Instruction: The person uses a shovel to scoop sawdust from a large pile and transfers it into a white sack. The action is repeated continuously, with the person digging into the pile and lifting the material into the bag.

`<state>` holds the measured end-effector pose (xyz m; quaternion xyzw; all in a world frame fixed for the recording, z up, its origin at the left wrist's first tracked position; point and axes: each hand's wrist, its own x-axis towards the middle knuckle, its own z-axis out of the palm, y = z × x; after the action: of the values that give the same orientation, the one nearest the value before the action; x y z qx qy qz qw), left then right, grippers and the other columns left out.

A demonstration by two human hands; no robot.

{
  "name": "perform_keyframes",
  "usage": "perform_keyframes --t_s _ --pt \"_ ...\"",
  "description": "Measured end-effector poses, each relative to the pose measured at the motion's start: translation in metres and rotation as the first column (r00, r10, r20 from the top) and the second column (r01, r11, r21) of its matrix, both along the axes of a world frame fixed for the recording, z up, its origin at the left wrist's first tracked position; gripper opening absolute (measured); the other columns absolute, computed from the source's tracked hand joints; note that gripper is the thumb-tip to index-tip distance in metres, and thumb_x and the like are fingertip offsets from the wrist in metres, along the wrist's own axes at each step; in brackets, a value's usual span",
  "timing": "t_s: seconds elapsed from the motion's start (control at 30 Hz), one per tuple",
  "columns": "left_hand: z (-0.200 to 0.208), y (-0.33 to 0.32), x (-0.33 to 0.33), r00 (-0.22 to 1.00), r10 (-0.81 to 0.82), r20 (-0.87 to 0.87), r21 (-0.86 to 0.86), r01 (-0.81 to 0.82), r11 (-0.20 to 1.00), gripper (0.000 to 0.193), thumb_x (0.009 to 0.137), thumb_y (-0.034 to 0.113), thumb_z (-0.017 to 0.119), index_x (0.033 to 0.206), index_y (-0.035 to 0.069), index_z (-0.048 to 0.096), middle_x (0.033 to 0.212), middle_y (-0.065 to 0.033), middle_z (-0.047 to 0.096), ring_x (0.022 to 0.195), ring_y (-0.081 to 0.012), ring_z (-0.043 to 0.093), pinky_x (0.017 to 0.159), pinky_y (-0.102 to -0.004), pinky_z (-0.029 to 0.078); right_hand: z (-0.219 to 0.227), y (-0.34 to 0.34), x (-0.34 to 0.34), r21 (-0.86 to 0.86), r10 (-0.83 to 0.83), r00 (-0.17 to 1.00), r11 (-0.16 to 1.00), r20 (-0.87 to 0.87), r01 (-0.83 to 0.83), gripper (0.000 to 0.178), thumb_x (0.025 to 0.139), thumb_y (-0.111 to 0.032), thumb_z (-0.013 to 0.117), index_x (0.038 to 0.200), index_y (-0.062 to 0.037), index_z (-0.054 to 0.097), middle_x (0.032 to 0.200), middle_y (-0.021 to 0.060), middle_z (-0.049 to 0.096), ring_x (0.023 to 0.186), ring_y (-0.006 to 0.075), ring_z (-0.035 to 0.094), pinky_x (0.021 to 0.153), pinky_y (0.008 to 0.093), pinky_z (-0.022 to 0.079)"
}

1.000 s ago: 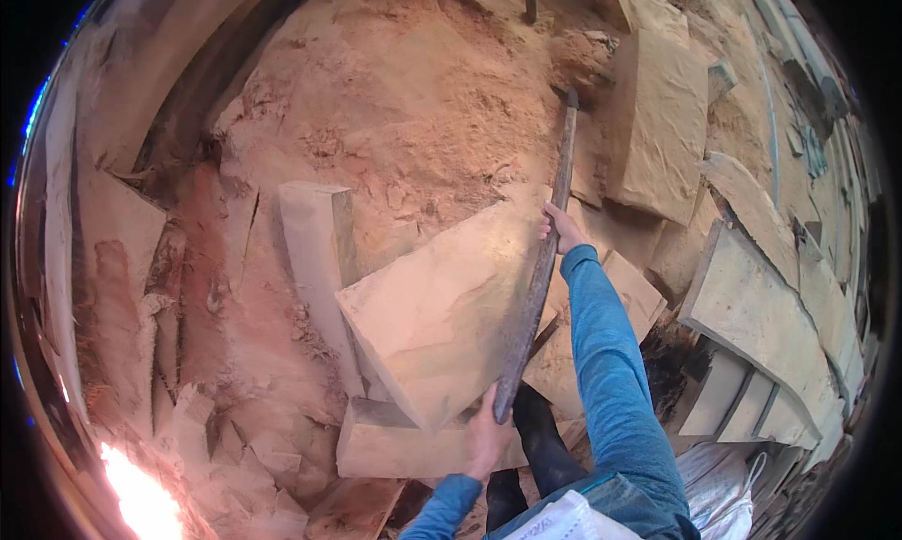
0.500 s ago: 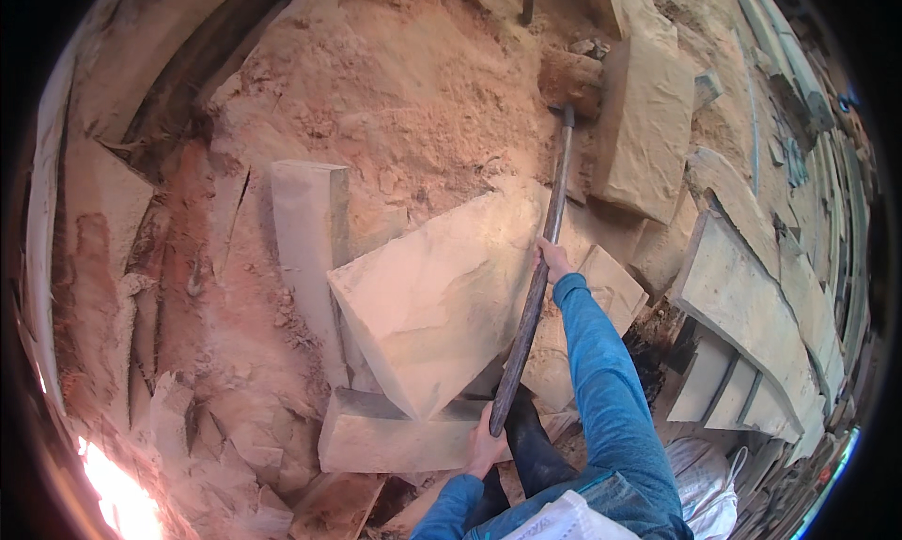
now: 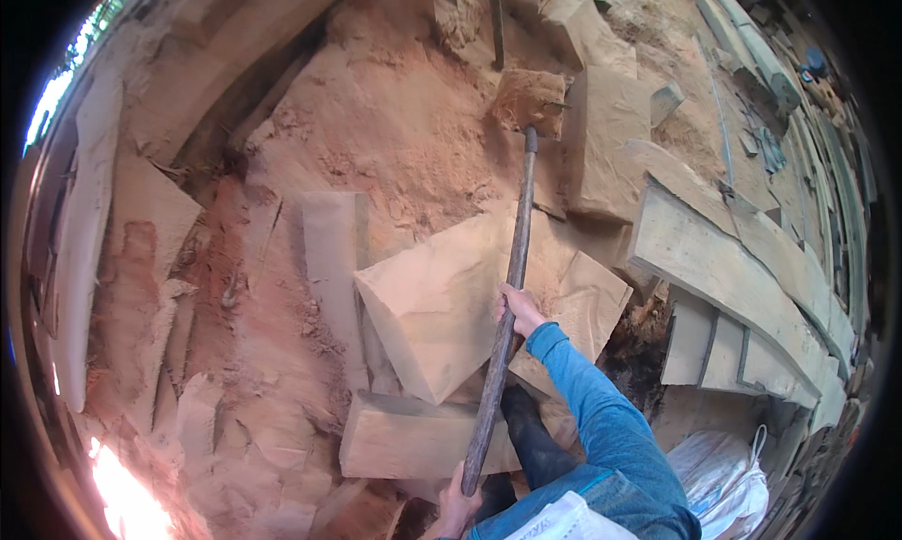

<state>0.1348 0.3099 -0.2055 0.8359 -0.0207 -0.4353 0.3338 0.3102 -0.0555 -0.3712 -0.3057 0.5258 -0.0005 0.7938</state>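
Both my hands grip the long wooden handle of a shovel (image 3: 495, 380), which slants away from me toward the far middle. My right hand (image 3: 520, 310) is wrapped round the middle of the handle. Low at the lower edge, my left hand (image 3: 460, 502) is closed round the near end. The squarish blade, coated in reddish sawdust, lies just left of a thick wood block (image 3: 604, 150). Whether it carries a load is hard to tell. Under the handle lies a large angular wood slab (image 3: 432, 300), with a shorter block (image 3: 423, 437) in front of it.
Reddish sawdust (image 3: 404, 117) covers the ground beyond the slab. Long curved timbers (image 3: 235, 61) lie at the far left. Stacked planks (image 3: 723, 258) jut out on the right, above a white sack (image 3: 719, 479). My dark boot (image 3: 531, 437) stands beside the short block.
My view has shifted, with more of the far side showing. The shovel has come slightly nearer to me, both hands staying on its handle, and its blade shows more of its face.
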Motion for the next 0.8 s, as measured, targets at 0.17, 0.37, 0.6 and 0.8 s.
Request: perform_keyframes --t_s 0.17,0.37,0.6,0.8 --pt "0.066 0.041 -0.01 0.973 -0.064 0.223 0.04 0.056 0.998 0.061 0.08 0.016 0.071 0.138 0.02 0.051 0.083 -0.0198 0.069 0.077 -0.0319 0.072 0.07 -0.0376 0.056 0.087 0.026 -0.002 0.057 -0.038 0.993 0.998 0.111 0.032 0.023 0.097 -0.025 0.06 0.087 -0.0099 0.046 0.066 0.0016 0.047 0.049 0.0149 0.047 0.044 0.0331 0.044" --pt "0.118 0.077 -0.009 0.877 -0.105 0.469 -0.007 0.122 0.992 0.062 0.078 0.015 0.073 0.136 0.018 0.053 0.079 -0.0168 0.068 0.071 -0.0245 0.07 0.067 -0.0337 0.054 0.194 0.033 -0.02 0.102 -0.151 0.938 0.987 0.312 0.125 0.022 0.096 -0.024 0.06 0.088 -0.0097 0.046 0.066 0.0023 0.047 0.049 0.0147 0.047 0.045 0.0336 0.044" --pt "0.178 0.097 0.015 0.734 -0.173 0.657 -0.13 0.336 0.933 0.062 0.075 0.013 0.074 0.134 0.015 0.056 0.077 -0.0143 0.067 0.068 -0.0181 0.067 0.065 -0.0299 0.053 0.298 0.023 -0.08 0.139 -0.35 0.828 0.936 0.438 0.322 0.021 0.095 -0.022 0.062 0.088 -0.0109 0.046 0.065 0.0021 0.047 0.049 0.0146 0.047 0.047 0.0347 0.045" --pt "0.219 0.087 0.048 0.612 -0.236 0.755 -0.257 0.607 0.752 0.062 0.073 0.011 0.075 0.133 0.013 0.058 0.075 -0.0121 0.066 0.066 -0.0126 0.064 0.063 -0.0266 0.051 0.359 0.009 -0.175 0.103 -0.544 0.675 0.81 0.498 0.577 0.02 0.093 -0.019 0.062 0.085 -0.0096 0.046 0.065 0.0033 0.048 0.049 0.0151 0.049 0.046 0.0359 0.046"
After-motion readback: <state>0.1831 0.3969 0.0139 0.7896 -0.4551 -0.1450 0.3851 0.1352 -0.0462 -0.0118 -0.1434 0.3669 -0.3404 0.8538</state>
